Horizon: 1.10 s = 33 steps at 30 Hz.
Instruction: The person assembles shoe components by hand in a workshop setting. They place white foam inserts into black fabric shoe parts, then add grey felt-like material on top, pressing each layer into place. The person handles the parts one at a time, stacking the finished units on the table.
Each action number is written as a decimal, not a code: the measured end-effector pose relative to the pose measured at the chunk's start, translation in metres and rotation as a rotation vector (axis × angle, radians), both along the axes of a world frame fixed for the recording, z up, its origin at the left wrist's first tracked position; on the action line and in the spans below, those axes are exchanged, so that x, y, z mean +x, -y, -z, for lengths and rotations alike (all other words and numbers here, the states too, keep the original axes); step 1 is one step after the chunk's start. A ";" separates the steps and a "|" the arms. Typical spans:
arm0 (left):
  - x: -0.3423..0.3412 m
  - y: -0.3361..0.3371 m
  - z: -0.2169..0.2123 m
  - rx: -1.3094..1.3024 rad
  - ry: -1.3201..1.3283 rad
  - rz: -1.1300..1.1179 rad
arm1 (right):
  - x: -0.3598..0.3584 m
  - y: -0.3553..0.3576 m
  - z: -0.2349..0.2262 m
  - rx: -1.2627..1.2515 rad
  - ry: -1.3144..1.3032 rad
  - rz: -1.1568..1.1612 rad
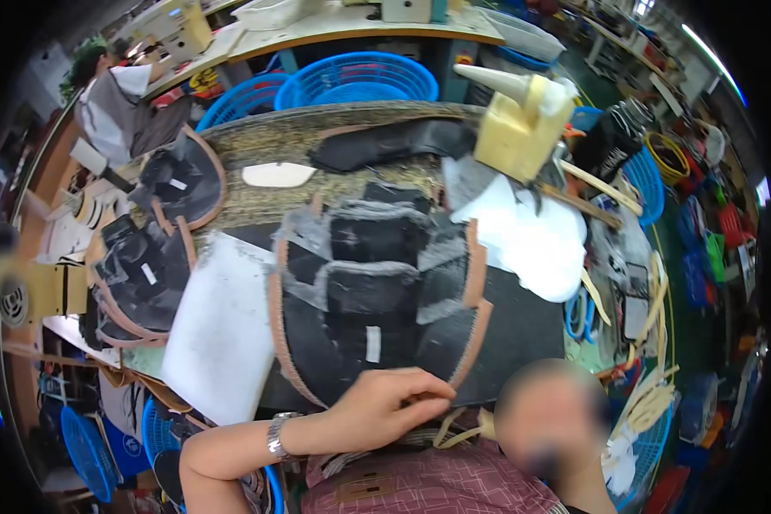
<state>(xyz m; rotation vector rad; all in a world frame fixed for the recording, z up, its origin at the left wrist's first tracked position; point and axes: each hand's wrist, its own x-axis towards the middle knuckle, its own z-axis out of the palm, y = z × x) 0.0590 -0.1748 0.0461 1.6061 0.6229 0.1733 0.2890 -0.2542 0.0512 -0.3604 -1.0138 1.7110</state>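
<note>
Blur smears your right hand (550,420), so its grip cannot be told. Your left hand (390,407), loosely curled, hides the near edge of the black shoe pieces (373,300) on the dark board (531,330); whether it pinches them is unclear.

This is a workshop, by the look of it one where pieces are cut and sewn. Just beyond the left hand (394,407), stitched black pieces (373,295) with tan edging lie on a worn workbench (248,146); more edged pieces (141,270) are stacked farther off to its left. To its right are blue-handled scissors (580,315) and bundled pale strips (651,407). Past the bench, well ahead of the hand, stand blue plastic baskets (360,62) and another worktable (343,41). Far ahead and left, a co-worker (116,103) sits near a cream machine (184,32). A tube light (713,62) shines far to the right.
</note>
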 end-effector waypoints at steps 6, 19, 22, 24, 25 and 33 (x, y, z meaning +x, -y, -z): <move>-0.051 -0.069 0.005 0.877 -0.049 -0.579 | -0.018 -0.049 -0.026 0.001 0.961 0.339; -0.055 -0.108 0.020 0.244 0.017 -0.396 | -0.093 -0.136 0.013 0.148 1.015 0.293; -0.057 -0.111 0.016 0.254 0.006 -0.353 | -0.096 -0.137 0.011 -0.032 1.005 0.284; -0.058 -0.113 0.014 0.262 -0.011 -0.317 | -0.097 -0.137 0.010 -0.120 1.004 0.283; -0.058 -0.114 0.014 0.218 -0.006 -0.330 | -0.098 -0.137 0.009 -0.141 1.000 0.284; -0.055 -0.106 0.018 0.451 -0.047 -0.478 | -0.066 -0.107 -0.005 0.003 1.235 0.290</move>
